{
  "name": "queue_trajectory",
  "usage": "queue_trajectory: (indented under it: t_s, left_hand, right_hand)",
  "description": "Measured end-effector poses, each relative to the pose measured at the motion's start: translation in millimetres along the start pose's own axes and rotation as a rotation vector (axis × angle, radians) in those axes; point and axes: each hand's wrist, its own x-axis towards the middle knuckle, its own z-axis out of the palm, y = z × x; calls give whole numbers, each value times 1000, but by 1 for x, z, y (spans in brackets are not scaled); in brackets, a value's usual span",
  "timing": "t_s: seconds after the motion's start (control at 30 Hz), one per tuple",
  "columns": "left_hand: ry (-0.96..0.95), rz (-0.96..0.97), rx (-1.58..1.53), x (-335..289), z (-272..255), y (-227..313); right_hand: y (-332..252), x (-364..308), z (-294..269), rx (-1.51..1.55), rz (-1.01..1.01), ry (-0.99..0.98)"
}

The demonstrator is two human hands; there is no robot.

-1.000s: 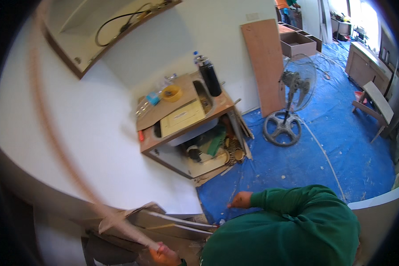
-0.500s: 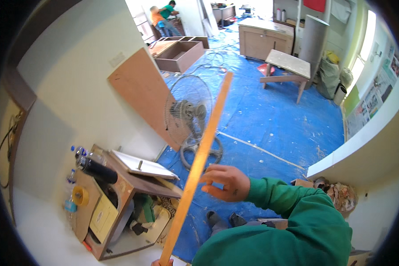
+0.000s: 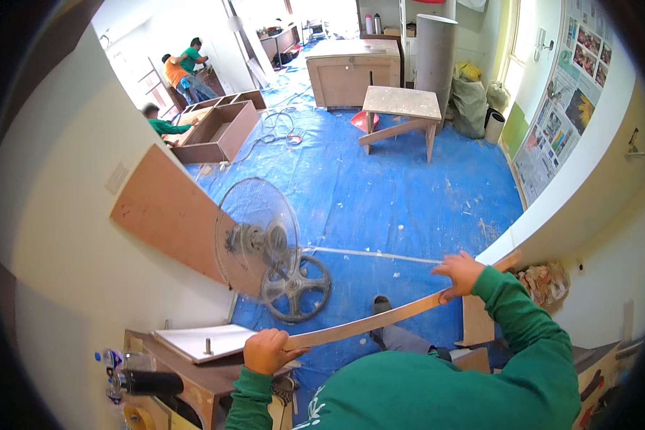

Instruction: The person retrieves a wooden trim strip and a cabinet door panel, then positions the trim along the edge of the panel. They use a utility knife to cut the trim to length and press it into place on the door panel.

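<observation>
A long, thin wooden strip (image 3: 380, 318) lies slantwise across the front of my body, its right end higher and farther off. My left hand (image 3: 266, 350) is closed around its left end. Toward the other end, my right hand (image 3: 460, 274) has the strip between thumb and fingers, and the tip pokes out past my green sleeve. The strip looks slightly bowed. Beyond my left hand stands a pedestal fan (image 3: 259, 240) with a round black base. Close to the left hand is a wooden cabinet (image 3: 206, 380) with a white panel (image 3: 201, 342) on top.
Blue sheeting (image 3: 380, 193) covers the floor. A brown board (image 3: 168, 211) leans on the left wall. Ahead stand a small wooden bench (image 3: 401, 104) and a wooden chest (image 3: 355, 72). Co-workers (image 3: 186, 68) are at the far left, one beside an open cabinet frame (image 3: 226, 132). A black flask (image 3: 150, 383) lies low left.
The strip has swung from nearly upright to lying across me. My right hand, earlier beside it, now grips it farther right. My left hand has come up into view. The view has shifted rightward.
</observation>
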Motion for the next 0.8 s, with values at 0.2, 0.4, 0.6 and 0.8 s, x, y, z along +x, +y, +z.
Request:
queue_trajectory:
  t_s: [0.2,0.4,0.6,0.8]
  left_hand:
    - [22,145,41,181,29,-36]
    - [-35,120,44,342,52,-75]
    - [140,-108,-49,448,94,-135]
    - [383,-300,-272,565,188,-210]
  right_hand:
    - [132,44,16,178,140,189]
    - [223,124,-27,279,134,347]
    - [268,217,-102,280,128,528]
    - [319,328,-179,274,236,438]
